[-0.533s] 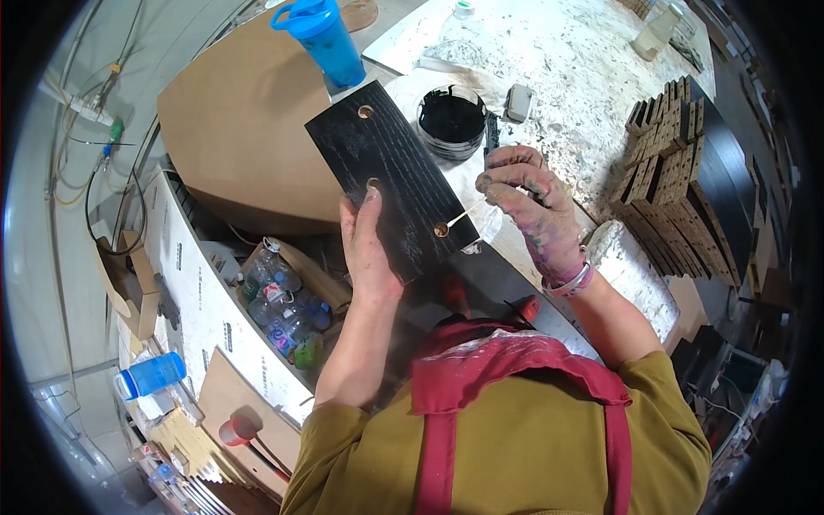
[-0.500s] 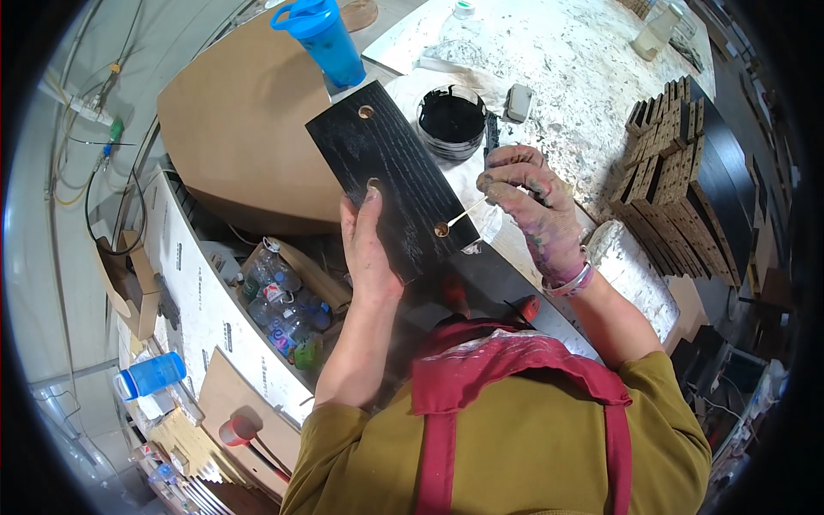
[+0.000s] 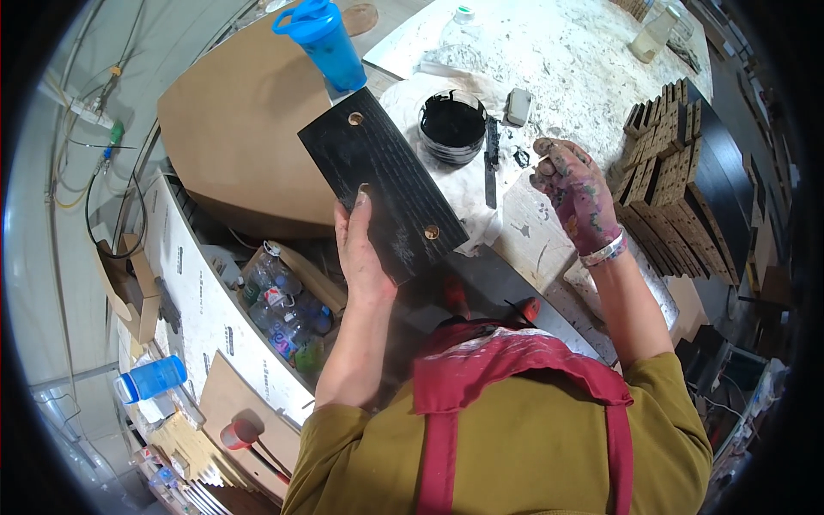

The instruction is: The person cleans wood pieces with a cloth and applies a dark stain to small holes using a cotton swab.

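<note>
My left hand point(image 3: 362, 245) grips a black wood-grain panel point(image 3: 386, 206) by its lower left edge, thumb on the face near one hole. The panel is tilted over the bench edge, and two bare-wood holes show near its ends. Off to the right, my stained right hand point(image 3: 573, 193) is raised above the bench with its fingers curled in. Whatever lies between those fingers is hidden. Between the panel and that hand stands a clear tub of black paint point(image 3: 451, 124). A dark-coated flat stick point(image 3: 492, 163) lies beside the tub.
Stacked black panels point(image 3: 699, 189) rise at the right. A blue shaker bottle point(image 3: 328, 47) stands at the back left by a brown board point(image 3: 240, 129). Plastic bottles point(image 3: 283, 309) fill a box low on the left. A small grey block point(image 3: 518, 106) sits behind the tub.
My right hand has pulled back right from the panel's lower hole; the thin white-tipped stick it held there no longer shows. The panel has shifted slightly left.
</note>
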A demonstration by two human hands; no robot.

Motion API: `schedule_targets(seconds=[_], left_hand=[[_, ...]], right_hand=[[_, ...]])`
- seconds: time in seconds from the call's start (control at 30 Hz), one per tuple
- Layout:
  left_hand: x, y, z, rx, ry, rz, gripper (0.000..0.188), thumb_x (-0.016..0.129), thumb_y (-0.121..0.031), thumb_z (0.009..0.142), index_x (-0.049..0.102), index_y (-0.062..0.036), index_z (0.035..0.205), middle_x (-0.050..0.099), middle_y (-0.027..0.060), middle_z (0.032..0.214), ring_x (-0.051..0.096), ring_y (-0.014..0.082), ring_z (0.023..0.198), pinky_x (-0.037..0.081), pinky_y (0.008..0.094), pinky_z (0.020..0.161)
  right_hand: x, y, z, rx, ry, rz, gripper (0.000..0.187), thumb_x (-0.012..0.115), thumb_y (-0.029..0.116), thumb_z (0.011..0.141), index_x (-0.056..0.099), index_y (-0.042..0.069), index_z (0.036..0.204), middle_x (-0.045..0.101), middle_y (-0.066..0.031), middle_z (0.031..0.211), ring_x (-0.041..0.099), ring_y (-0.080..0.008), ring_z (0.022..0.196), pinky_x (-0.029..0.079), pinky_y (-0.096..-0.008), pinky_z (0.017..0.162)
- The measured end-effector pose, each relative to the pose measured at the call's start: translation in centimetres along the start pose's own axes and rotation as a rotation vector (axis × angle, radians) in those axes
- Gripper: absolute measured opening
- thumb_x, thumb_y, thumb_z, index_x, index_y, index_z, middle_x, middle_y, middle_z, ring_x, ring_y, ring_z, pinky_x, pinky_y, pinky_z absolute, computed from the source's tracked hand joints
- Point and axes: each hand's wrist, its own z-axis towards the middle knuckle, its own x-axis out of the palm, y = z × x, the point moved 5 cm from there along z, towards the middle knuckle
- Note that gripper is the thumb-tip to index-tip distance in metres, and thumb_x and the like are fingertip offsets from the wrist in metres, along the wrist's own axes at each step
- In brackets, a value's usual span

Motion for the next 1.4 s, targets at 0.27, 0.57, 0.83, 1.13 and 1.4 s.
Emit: schedule_targets(seconds=[0.27,0.57,0.83,1.13,1.4], left_hand=[[-2.7,-0.5,0.7,0.066,0.014,0.078,0.033,0.056,-0.013,0.093,0.048,-0.0073,0.124,0.060,0.0044,0.112,0.061,0.0174,0.097,0.053,0.0319,0.084],[-4.6,-1.6,0.3,0.129,-0.047,0.276,0.036,0.064,-0.001,0.083,0.051,-0.0064,0.116,0.059,0.0028,0.107,0.058,0.0141,0.096,0.047,0.0290,0.089],[-4.1,-1.2,0.2,0.023,0.062,0.235,0.039,0.061,0.003,0.084,0.048,-0.0049,0.120,0.058,0.0048,0.108,0.056,0.0140,0.101,0.045,0.0294,0.093],[-1.7,0.6,-1.5,-0.020,0.237,0.422,0.039,0.061,0.001,0.083,0.049,-0.0023,0.120,0.060,0.0063,0.109,0.059,0.0137,0.097,0.049,0.0289,0.087],[-0.9,0.4,-1.7,-0.012,0.262,0.455,0.043,0.063,-0.001,0.082,0.048,-0.0026,0.122,0.059,0.0051,0.111,0.057,0.0125,0.099,0.046,0.0272,0.089]], right_hand=[[-4.2,-0.5,2.4,0.122,-0.112,-0.158,0.025,0.060,0.015,0.090,0.060,-0.002,0.109,0.063,-0.0038,0.084,0.058,-0.0105,0.069,0.050,-0.0223,0.067],[-5.2,-1.5,2.4,0.190,-0.120,-0.275,0.027,0.060,0.011,0.086,0.059,-0.002,0.110,0.063,-0.0045,0.087,0.057,-0.0104,0.072,0.049,-0.0228,0.069],[2.0,1.0,-1.5,0.016,0.041,-0.357,0.025,0.062,0.009,0.085,0.061,-0.005,0.106,0.066,-0.0095,0.090,0.062,-0.0153,0.080,0.050,-0.0270,0.076],[9.7,-0.1,-4.1,-0.150,0.303,-0.672,0.017,0.063,0.002,0.083,0.065,-0.002,0.099,0.068,-0.0064,0.092,0.063,-0.0116,0.084,0.049,-0.0242,0.078],[9.5,-0.3,-4.3,-0.424,0.351,-0.896,0.017,0.065,0.009,0.083,0.067,0.005,0.099,0.069,-0.0075,0.092,0.066,-0.0208,0.080,0.050,-0.0298,0.073]])
